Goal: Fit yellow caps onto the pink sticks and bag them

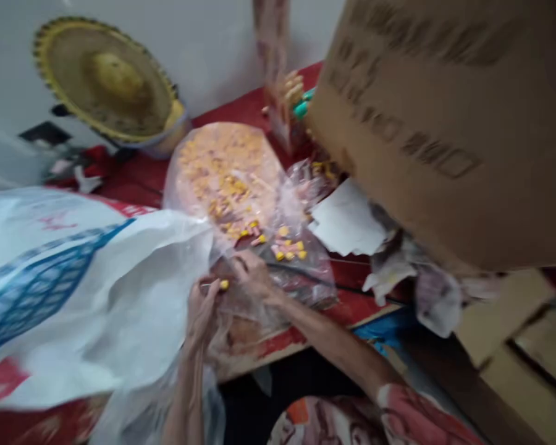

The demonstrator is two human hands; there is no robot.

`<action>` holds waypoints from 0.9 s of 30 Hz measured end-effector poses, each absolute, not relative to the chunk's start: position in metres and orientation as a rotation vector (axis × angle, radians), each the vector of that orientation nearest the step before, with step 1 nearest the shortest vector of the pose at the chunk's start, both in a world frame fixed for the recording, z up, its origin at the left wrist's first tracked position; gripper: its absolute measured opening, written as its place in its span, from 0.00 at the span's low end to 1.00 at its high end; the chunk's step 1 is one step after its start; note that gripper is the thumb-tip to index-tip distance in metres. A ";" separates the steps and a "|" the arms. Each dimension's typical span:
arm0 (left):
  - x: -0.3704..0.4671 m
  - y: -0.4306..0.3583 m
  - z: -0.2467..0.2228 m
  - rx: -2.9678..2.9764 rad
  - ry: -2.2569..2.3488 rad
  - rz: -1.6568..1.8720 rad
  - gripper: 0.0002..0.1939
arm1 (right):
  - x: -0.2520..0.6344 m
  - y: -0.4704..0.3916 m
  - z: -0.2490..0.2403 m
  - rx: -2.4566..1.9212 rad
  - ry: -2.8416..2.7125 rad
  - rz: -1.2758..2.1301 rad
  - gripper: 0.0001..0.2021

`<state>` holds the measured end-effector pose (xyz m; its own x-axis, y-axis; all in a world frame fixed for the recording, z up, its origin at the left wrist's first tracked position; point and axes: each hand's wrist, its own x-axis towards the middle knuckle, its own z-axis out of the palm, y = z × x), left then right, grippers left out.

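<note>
My left hand (pixel 201 306) is closed, with a small yellow-tipped piece (pixel 223 284) between its thumb and fingers. Just to its right, my right hand (pixel 254 275) has its fingers bent at the open edge of a clear plastic bag (pixel 317 269); blur hides whether it pinches anything. A large clear bag (pixel 227 164) beyond my hands holds many small pink and yellow pieces. Some loose pieces (pixel 288 246) lie on the plastic just past my right hand. Beside my left hand is a big white woven sack (pixel 134 303) with blue print.
A large cardboard box (pixel 445 142) looms at the upper right. A yellow-rimmed round lid or hat (pixel 111 80) leans at the back left. Crumpled white paper (pixel 347 219) lies right of the bags on the red table (pixel 356 303). Cartons (pixel 514 340) stand at the lower right.
</note>
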<state>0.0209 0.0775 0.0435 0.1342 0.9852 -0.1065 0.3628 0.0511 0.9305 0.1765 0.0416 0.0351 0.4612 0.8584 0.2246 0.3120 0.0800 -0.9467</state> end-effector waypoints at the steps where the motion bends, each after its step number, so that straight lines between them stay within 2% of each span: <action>1: 0.007 0.072 0.048 1.390 1.411 0.852 0.32 | 0.172 0.045 0.027 -1.448 -1.049 0.617 0.09; 4: -0.002 0.060 0.059 1.316 1.440 0.885 0.33 | 0.176 0.053 0.008 -1.410 -0.943 0.726 0.11; 9: 0.009 0.049 0.055 1.917 1.479 1.061 0.16 | 0.185 0.052 0.001 -1.377 -0.820 0.834 0.13; 12: 0.013 0.052 0.036 2.176 1.392 0.957 0.08 | 0.182 0.052 0.002 -1.396 -0.884 0.789 0.14; 16: 0.012 0.065 0.021 2.079 1.360 0.789 0.09 | 0.188 0.052 0.003 -1.479 -1.088 0.516 0.16; 22: 0.001 0.058 0.026 1.695 1.435 0.885 0.15 | 0.215 0.048 0.005 -1.906 -1.349 0.166 0.23; 27: 0.004 0.029 0.029 2.104 1.457 1.084 0.04 | 0.219 0.042 0.002 -2.100 -1.547 0.082 0.19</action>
<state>0.0038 0.0290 0.0286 0.1738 0.9061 0.3857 0.6295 -0.4034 0.6641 0.2194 0.0424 0.0019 0.3436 0.9042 0.2536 0.8724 -0.2073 -0.4426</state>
